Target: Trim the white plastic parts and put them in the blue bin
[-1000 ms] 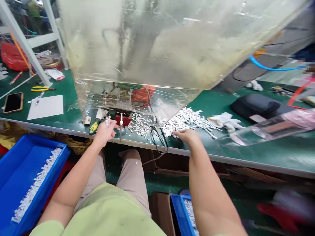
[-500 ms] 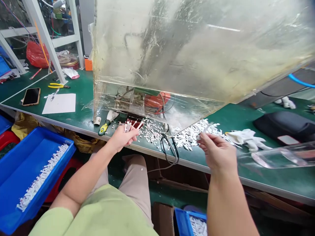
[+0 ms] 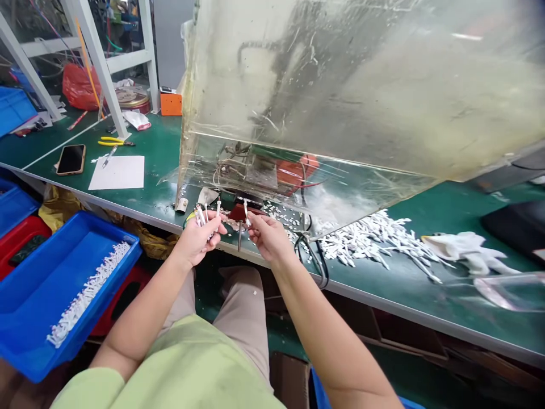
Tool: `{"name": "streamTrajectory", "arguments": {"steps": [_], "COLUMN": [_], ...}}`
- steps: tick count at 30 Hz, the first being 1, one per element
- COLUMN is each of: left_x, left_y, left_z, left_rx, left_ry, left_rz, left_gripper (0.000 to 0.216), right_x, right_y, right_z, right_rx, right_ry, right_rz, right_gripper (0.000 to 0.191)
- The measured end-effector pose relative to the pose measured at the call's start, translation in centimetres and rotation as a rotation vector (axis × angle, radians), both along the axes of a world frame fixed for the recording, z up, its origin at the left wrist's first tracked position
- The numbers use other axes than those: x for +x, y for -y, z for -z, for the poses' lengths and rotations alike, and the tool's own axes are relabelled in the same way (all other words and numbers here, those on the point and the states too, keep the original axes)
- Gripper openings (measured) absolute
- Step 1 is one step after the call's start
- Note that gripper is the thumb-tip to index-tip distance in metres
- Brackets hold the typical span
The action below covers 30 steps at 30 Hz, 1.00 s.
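In the head view, I am seeing my two bare hands working close together at the edge of a green table (image 3: 157, 196). My left hand (image 3: 198, 238) is curling around a bunch of white sticks (image 3: 200, 216), and their ends are poking up past the fingers. My right hand (image 3: 270, 234) is pinching one white stick (image 3: 246, 211) between thumb and finger. That stick is standing nearly upright near a red block (image 3: 237, 212), but I am not able to tell if they are touching.

To the right of my right hand, a big pile of white pieces (image 3: 370, 240) is lying on the table. Tiny white bits (image 3: 284, 216) are lying between the block and the pile. A black cable (image 3: 322, 264) is hanging over the edge near the pile, and a white glove (image 3: 466, 248) is resting past it.

A cloudy plastic sheet (image 3: 340, 96) is leaning above the work. Down on the left, a blue bin (image 3: 36, 301) is holding a row of small white pieces (image 3: 89, 292). A phone (image 3: 71, 159) and a sheet of paper (image 3: 121, 175) are lying on the table's left part.
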State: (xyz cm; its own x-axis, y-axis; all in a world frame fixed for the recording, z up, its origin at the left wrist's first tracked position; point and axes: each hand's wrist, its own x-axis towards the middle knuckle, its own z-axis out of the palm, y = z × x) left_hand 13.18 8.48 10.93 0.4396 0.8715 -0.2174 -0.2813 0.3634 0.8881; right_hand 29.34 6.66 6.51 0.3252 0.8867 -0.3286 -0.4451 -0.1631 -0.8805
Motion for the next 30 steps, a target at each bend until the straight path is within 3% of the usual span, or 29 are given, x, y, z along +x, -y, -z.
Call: {"name": "streamTrajectory", "arguments": {"steps": [10, 30], "left_x": [-0.6, -0.3], "left_y": [0.0, 0.3], "left_z": [0.2, -0.2], "left_rx": [-0.018, -0.012], "left_ry": [0.024, 0.026], "left_rz": [0.006, 0.028], "left_gripper": [0.035, 0.027], "right_x": [-0.7, -0.6], "right_y": [-1.6, -1.6], "right_z": [-0.2, -0.7], "right_rx": [-0.020, -0.032], "right_ry": [-0.130, -0.071], "right_rz": [0.062, -0.014], "right_gripper": [0.021, 0.028]}}
